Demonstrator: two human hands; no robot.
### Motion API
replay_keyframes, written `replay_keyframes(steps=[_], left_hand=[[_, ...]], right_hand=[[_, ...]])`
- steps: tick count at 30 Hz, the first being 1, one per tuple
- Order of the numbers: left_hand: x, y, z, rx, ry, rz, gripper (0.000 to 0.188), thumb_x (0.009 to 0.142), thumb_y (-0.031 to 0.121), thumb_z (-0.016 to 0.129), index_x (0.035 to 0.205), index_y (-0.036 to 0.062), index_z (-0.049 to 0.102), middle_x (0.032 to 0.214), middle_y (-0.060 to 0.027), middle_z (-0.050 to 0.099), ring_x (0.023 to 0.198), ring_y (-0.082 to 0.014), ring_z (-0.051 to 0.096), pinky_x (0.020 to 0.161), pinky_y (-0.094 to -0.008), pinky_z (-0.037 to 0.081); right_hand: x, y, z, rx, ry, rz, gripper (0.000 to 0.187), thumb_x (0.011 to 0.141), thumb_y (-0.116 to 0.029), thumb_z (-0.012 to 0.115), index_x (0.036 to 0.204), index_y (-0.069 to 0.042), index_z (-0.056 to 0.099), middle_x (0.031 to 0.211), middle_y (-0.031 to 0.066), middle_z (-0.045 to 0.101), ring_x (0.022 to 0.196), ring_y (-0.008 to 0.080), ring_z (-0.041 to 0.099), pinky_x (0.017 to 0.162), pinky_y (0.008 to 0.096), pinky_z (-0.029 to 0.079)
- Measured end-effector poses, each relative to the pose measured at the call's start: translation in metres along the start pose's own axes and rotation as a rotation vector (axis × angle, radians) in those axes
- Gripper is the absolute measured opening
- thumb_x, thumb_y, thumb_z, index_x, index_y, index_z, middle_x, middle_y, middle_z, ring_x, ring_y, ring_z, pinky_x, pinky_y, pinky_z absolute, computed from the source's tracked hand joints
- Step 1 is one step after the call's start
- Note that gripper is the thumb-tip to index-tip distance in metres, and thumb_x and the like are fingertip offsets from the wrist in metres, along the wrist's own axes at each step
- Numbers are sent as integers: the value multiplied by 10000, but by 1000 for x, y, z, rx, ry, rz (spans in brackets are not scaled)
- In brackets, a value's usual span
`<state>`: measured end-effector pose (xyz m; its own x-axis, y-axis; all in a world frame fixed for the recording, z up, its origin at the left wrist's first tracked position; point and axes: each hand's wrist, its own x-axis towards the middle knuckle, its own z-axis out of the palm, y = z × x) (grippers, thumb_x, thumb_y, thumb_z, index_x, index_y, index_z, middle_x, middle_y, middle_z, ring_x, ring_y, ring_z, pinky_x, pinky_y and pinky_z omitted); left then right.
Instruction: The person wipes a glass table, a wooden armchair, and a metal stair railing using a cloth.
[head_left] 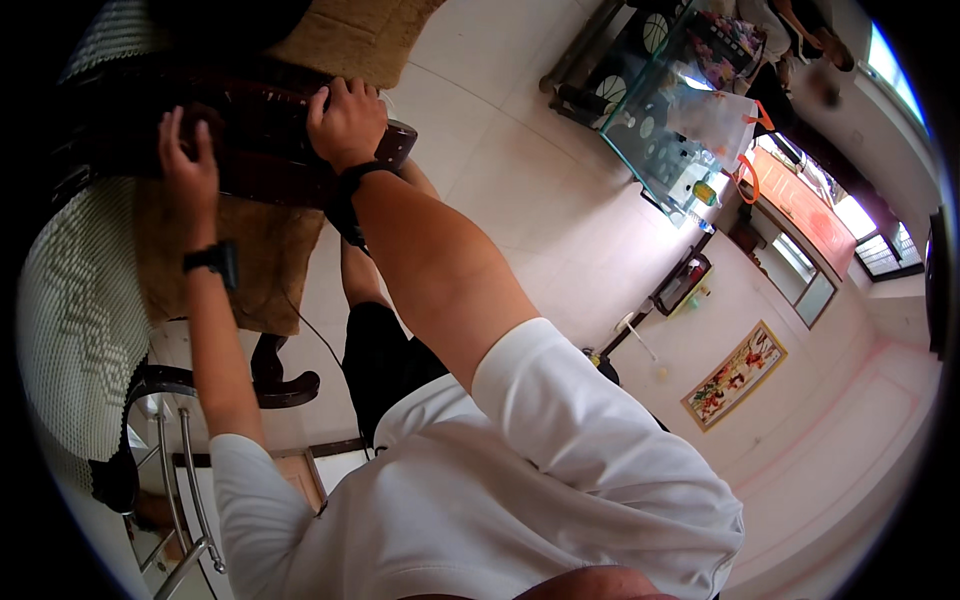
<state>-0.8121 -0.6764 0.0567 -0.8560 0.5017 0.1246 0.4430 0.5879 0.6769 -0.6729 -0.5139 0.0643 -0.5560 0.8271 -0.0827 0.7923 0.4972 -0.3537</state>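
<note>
A dark reddish-brown wooden armrest (270,180) with a rounded end runs across the upper left, seemingly part of a seat. My right hand (348,122) grips it near that end, fingers bent over the far edge and the thumb to the left. Farther left, my left hand (190,165) is over the dark wood with its fingers apart, slightly blurred. It holds nothing that I can see; whether it touches the wood I cannot tell. Each wrist wears a black band. Brown plush covers (240,245) show on both sides of the armrest.
Pale woven fabric (85,310) covers the left side. Below are a curved dark wooden piece (285,385), a thin black cable (318,335) and metal rails (185,500). A glass table (640,150) with a plastic bag (715,120) stands upper right; people sit beyond it.
</note>
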Motion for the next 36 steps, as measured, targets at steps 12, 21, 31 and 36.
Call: replay_keyframes(steps=[12,21,31,36], left_hand=[[15,-14,16,55,37,-84,467,936,420,580,1297,125,561,1409,-149,473,1336,-337,405,1074,-458,380],[-76,102,52,-119,-51,26,475,851,175,683,1296,79,549,1395,-146,483,1336,-359,400,1082,-438,362],[-149,176,99,-178,-289,94,434,918,108,541,1350,129,511,1472,-88,389,1391,-319,317,1105,-516,295],[-144,166,88,-314,-405,90,484,867,18,565,1344,80,511,1465,-117,406,1375,-356,334,1128,-486,278]], right_hand=[[-5,-4,6,19,38,-10,230,834,-266,545,774,-55,612,838,135,597,814,334,576,698,453,454],[-31,31,-65,333,-259,-591,538,758,-208,640,1277,-107,538,1267,156,524,1221,335,461,987,446,340],[-114,122,-80,299,-299,-231,710,790,-35,610,1445,-67,339,1468,204,350,1291,395,397,1053,464,341],[-124,114,-61,250,-270,-230,827,779,-142,683,1450,60,244,1468,304,263,1350,464,286,1095,493,285]])
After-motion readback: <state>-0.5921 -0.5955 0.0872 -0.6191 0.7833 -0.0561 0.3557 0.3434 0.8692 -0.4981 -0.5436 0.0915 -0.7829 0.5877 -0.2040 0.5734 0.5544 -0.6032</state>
